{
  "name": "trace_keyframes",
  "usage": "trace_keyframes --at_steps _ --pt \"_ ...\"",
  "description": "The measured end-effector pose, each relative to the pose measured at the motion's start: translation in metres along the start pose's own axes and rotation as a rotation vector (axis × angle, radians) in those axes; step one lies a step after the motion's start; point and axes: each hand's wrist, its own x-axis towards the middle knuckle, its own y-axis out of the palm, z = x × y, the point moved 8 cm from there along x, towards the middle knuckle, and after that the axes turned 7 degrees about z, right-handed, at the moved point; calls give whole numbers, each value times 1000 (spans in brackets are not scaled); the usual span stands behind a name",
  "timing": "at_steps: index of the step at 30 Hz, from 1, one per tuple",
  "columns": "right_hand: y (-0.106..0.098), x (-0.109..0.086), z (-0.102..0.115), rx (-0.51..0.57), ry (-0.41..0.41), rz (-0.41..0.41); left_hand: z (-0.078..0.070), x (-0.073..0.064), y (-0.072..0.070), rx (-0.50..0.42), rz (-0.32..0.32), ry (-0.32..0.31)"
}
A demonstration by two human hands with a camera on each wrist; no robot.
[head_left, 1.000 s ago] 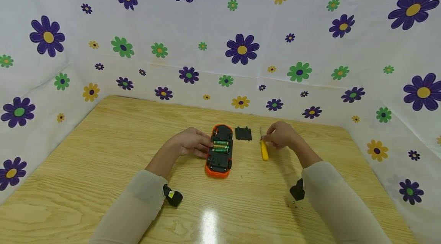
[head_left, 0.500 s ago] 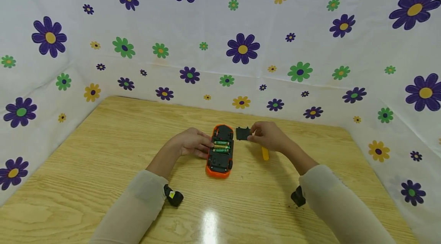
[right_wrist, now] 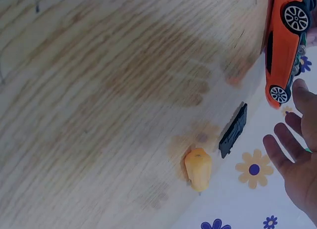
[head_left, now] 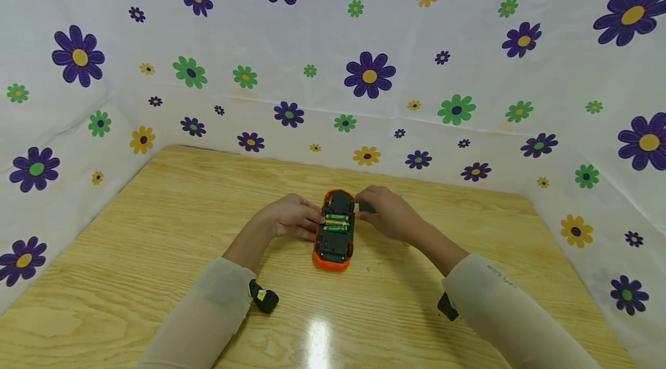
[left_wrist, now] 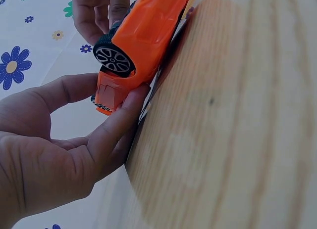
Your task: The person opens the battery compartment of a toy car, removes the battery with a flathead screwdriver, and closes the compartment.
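Toy car: belly up, between your two hands.
Left hand: you grip the car's side with thumb and fingers.
Batteries: in the car's belly, just past your left fingertips.
Right hand: your fingers are loose and apart, right beside the car.
Black cover: under your right hand.
Yellow handle: under your right hand too, mostly hidden from above.

No word is clear enough to read. The green batteries in the toy car have tiny pale letters, too small to read. The right sleeve has 1 short line of dark writing, too blurry. The left wrist camera has 1 yellow patch without readable words.
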Motion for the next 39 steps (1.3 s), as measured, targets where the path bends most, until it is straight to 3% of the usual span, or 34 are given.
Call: trace_keyframes --at_steps 7,13,26,31,39 --pt "3 4 12 -101 -79 -20 0 0 -1 -2 -5 -9" --pt "4 6 19 -99 -93 -3 -1 1 0 -6 -1 -15" --pt "6 9 18 -94 -118 -49 -1 1 0 7 -2 -1" --pt "4 8 21 -44 -141 -63 -3 1 -1 2 -2 -1" --pt "12 10 19 210 -110 17 0 2 0 11 1 -3"
